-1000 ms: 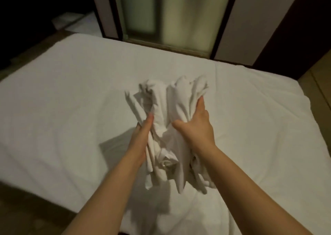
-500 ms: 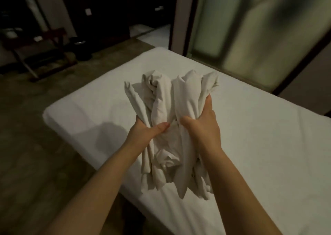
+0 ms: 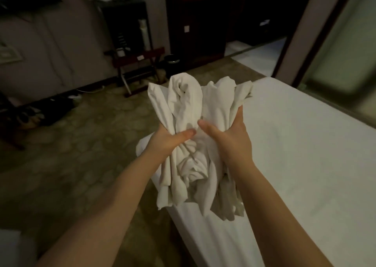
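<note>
Clutching the bunched sheet [image 3: 189, 107] — left grip [image 3: 168, 142] and right grip [image 3: 230, 140] both clamped (above the bed [image 3: 305, 144]).

Both bare forearms stretched forward from the near edge, left hand [image 3: 168, 142] and right hand [image 3: 231, 141] side by side, each gripping a bunched white cloth [image 3: 187, 103], thumbs on its near face, tips close but apart.

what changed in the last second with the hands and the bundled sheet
The bundled white sheet was carried left, from above the middle of the bed to over its corner. The left hand closed its thumb across the front of the bundle. The right hand kept its grip, and the sheet stayed bunched.
</note>
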The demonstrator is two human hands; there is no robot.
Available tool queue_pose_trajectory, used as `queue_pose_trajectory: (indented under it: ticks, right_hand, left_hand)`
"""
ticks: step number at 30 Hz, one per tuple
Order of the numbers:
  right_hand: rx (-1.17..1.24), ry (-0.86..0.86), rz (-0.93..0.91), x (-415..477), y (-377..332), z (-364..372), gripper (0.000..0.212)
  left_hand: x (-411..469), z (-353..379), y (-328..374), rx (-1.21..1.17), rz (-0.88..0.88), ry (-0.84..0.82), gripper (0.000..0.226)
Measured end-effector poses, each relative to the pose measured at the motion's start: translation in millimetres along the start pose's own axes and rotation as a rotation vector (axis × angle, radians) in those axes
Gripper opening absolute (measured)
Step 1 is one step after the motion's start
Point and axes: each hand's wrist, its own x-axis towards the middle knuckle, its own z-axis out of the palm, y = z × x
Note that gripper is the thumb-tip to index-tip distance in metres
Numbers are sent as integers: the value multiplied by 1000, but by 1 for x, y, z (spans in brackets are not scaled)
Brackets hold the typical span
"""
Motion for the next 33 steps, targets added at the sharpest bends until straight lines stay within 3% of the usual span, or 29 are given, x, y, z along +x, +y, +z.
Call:
queue_pose_trajectory:
  ticks: [5, 6, 9, 14, 17, 20, 24, 28, 33]
  right_hand:
    - [-10, -245, -97, 70, -52, 75, 133]
    - [8, -329, -128, 107, -80, 129, 133]
    - [56, -354, -131, 116, -94, 154, 132]
    - [88, -448, -194, 188, -121, 300, 133]
    - [85, -451, -210, 235, -138, 381, 144]
    - [57, -434, -220, 293, -154, 438, 139]
    - [12, -366, -192, 372, -166, 467, 138]
    - [56, -308, -174, 469, -164, 489, 135]
    - [179, -236, -103, 609, -147, 520, 89]
  left_hand:
    - [58, -79, 34, -27, -21, 194, 70]
    - [92, -130, 45, -48, -1, 315, 67]
    - [111, -152, 53, 31, 15, 362, 51]
    - [201, -276, 48, 18, 21, 505, 54]
    - [261, -338, 45, 38, 55, 439, 70]
    - [326, -385, 50, 89, 61, 398, 116]
    - [413, -406, 64, 191, -57, 337, 95]
    - [522, -415, 68, 158, -41, 270, 101]
    - [660, -414, 89, 133, 28, 162, 119]
